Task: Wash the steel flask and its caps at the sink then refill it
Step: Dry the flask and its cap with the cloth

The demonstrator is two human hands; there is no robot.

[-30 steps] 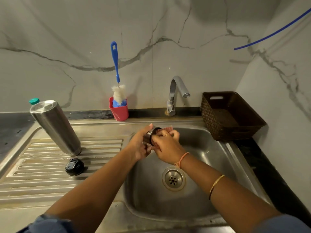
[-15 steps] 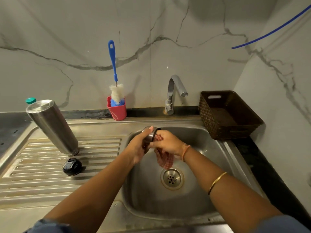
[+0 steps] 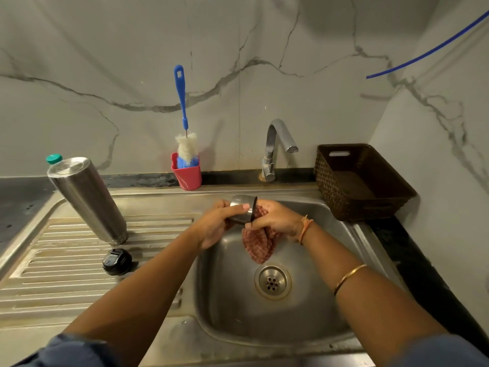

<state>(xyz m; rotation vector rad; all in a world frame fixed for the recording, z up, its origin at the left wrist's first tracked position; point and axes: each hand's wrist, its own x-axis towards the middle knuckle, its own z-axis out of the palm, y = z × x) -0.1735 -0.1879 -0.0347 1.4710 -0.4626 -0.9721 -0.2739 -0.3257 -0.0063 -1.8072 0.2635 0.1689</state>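
Head view, over the sink (image 3: 357, 234) basin: left hand (image 3: 215, 225) gripped round steel cap (image 3: 242, 210), right hand (image 3: 275, 219) clutching checked cloth (image 3: 259, 245) against it; steel flask (image 3: 87, 200) upside down on drainboard (image 3: 53, 282), black cap (image 3: 117, 261) beside.

Blue-handled bottle brush (image 3: 181, 102) upright in red holder (image 3: 187, 174) at 11 o'clock; brown basket (image 3: 362, 181) at 2 o'clock.

We count one tall steel flask (image 3: 87, 200), one steel cup-shaped cap (image 3: 239, 207), one round black inner cap (image 3: 117, 261), one red checked cloth (image 3: 258, 245), one blue-handled bottle brush (image 3: 183, 112), one red plastic holder (image 3: 187, 176), one brown woven basket (image 3: 370, 205), one chrome tap (image 3: 275, 147), two hands.
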